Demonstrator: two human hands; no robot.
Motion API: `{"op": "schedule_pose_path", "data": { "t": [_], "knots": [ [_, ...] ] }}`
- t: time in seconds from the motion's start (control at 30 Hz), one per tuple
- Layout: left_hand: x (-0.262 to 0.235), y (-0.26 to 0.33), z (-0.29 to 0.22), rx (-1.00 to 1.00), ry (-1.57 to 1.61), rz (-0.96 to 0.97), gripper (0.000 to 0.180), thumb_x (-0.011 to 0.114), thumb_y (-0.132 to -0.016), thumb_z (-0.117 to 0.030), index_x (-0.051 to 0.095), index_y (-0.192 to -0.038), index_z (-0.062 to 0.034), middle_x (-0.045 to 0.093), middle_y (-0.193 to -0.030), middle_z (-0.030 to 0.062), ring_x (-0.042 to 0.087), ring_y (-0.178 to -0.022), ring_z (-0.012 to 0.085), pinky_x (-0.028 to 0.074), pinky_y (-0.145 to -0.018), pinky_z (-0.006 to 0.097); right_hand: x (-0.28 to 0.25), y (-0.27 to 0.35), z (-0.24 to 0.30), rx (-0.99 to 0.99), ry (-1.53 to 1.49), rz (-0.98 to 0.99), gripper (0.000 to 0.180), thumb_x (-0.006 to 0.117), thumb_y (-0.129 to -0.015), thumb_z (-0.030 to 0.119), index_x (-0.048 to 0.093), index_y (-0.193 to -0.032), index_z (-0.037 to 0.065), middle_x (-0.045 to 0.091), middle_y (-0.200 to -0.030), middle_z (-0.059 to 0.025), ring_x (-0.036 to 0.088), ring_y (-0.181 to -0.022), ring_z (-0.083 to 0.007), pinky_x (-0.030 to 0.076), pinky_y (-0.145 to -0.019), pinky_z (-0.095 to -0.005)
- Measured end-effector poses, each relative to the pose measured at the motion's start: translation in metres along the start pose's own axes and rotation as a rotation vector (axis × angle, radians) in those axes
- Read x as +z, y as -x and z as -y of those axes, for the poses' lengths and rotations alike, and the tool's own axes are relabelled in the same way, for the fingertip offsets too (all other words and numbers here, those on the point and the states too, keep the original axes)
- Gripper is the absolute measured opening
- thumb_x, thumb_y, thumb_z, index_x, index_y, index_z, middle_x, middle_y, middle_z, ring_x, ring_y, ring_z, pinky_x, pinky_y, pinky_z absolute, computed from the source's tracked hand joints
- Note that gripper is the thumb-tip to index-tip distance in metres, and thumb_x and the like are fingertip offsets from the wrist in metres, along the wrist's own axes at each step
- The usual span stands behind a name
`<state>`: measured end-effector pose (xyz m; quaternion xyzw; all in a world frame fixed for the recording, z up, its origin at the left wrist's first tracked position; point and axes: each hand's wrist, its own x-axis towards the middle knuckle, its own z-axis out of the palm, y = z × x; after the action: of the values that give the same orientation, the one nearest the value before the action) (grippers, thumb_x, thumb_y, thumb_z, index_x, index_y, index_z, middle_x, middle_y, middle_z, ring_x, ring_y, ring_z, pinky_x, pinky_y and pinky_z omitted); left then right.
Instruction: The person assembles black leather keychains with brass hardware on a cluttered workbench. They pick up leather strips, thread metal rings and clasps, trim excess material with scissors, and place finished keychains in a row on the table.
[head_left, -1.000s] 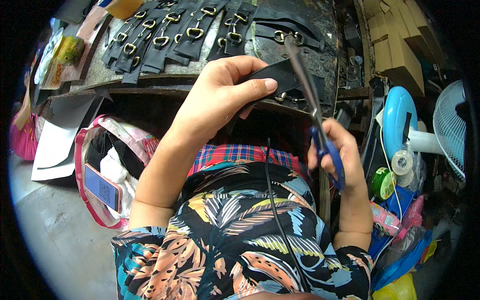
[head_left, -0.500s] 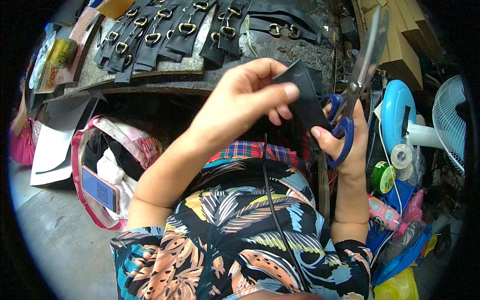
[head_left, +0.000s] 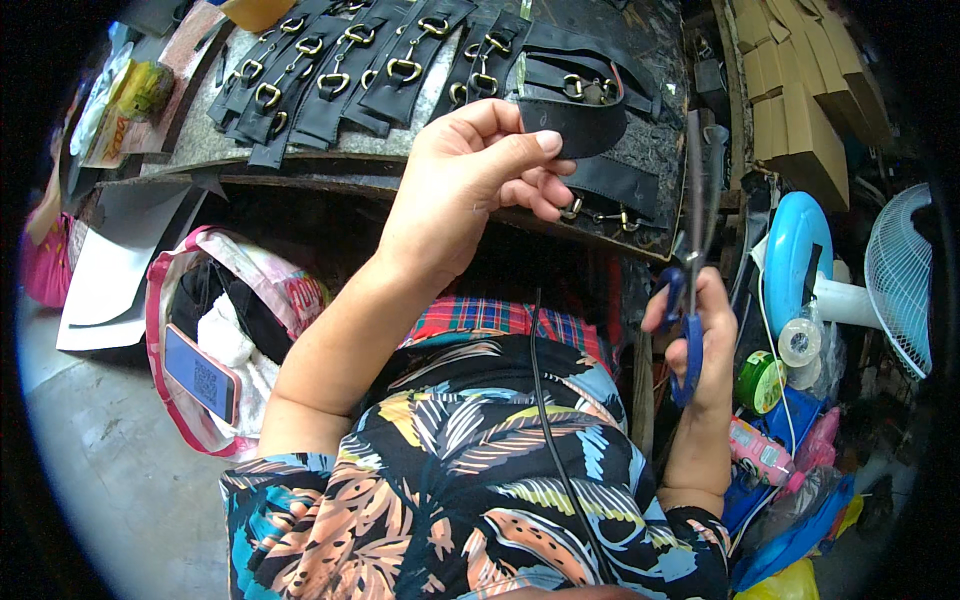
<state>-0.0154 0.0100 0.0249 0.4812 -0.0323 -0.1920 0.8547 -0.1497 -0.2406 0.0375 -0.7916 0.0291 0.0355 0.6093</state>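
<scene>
my left hand (head_left: 470,190) is up over the front edge of the dark stone-topped desk (head_left: 200,145), fingers curled shut w/ thumb pinching a flat black leather strap piece (head_left: 572,128) by its lower edge. the piece hangs in the air just above the desk's front right part, thumb tip on its face, other fingers folded behind & under it.

my right hand (head_left: 705,345) is lower, off the desk's right front corner, closed round the blue handles of a pair of steel-bladed scissors (head_left: 690,260). fingers thru the loops, blades pointing straight up & nearly together, tips near the desk's right edge. scissors & strap piece are apart, not touching.

on the desk: a row of black leather straps w/ brass d-rings and buckles (head_left: 330,70) fanned along the back, from left corner to middle. more black straps w/ small brass clips (head_left: 610,185) lie at the front right, just under the piece i hold.

left of desk, lower down, a pink-trimmed tote bag (head_left: 215,300) w/ a blue-cased phone (head_left: 200,372) on top, white paper sheets (head_left: 110,275) beside it. right side: stacked brown cardboard boxes (head_left: 800,95), a white-grilled fan w/ blue base (head_left: 850,270), a white tape roll (head_left: 800,342) & a green one (head_left: 760,380).
</scene>
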Motion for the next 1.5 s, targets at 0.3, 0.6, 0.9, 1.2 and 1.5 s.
{"op": "schedule_pose_path", "data": {
  "t": [0.3,0.6,0.9,1.2,1.5],
  "knots": [
    [0.005,0.002,0.008,0.074,-0.032,0.001,0.013,0.069,-0.097,-0.008,0.058,-0.098,-0.0028,0.074,-0.091,0.0204,0.074,-0.072,0.0194,0.061,-0.061,0.026,0.015,-0.002,0.001,0.287,-0.064,0.266,0.086,0.076,-0.074,0.078,0.056,-0.104,0.001,0.063,-0.079,-0.0044,0.063,-0.068,-0.0095,0.046,-0.061,-0.0206],
    [0.004,0.002,0.004,0.104,-0.099,0.020,0.015,0.069,-0.099,-0.014,0.067,-0.095,0.0003,0.073,-0.086,0.0112,0.072,-0.069,0.0142,0.059,-0.062,0.026,0.012,-0.002,0.008,0.299,-0.190,0.280,0.063,0.081,-0.083,0.053,0.056,-0.103,-0.002,0.061,-0.077,-0.0026,0.062,-0.066,-0.0078,0.049,-0.060,-0.0210],
    [0.002,-0.001,0.005,-0.022,-0.096,0.078,0.018,0.067,-0.101,-0.016,0.069,-0.101,0.0018,0.073,-0.086,0.0111,0.071,-0.066,0.0137,0.061,-0.059,0.027,0.012,0.000,0.004,0.292,-0.255,0.276,0.048,0.083,-0.088,0.034,0.056,-0.104,-0.003,0.062,-0.077,-0.0023,0.062,-0.067,-0.0070,0.051,-0.060,-0.0219],
    [-0.002,-0.003,0.006,0.035,-0.009,-0.021,0.019,0.066,-0.102,-0.019,0.067,-0.099,-0.0003,0.074,-0.087,0.0150,0.073,-0.065,0.0159,0.062,-0.058,0.027,0.012,0.006,0.005,0.265,-0.164,0.249,0.063,0.085,-0.080,0.049,0.056,-0.102,-0.001,0.062,-0.076,-0.0027,0.062,-0.065,-0.0078,0.049,-0.059,-0.0214],
    [0.009,0.009,0.011,0.276,-0.369,-0.061,0.020,0.068,-0.100,-0.013,0.072,-0.112,0.0031,0.074,-0.088,0.0077,0.070,-0.071,0.0105,0.059,-0.063,0.024,0.006,0.004,0.002,0.293,-0.167,0.267,0.036,0.082,-0.086,0.018,0.056,-0.103,-0.001,0.063,-0.075,-0.0020,0.062,-0.065,-0.0074,0.050,-0.059,-0.0232]
  ]
}}
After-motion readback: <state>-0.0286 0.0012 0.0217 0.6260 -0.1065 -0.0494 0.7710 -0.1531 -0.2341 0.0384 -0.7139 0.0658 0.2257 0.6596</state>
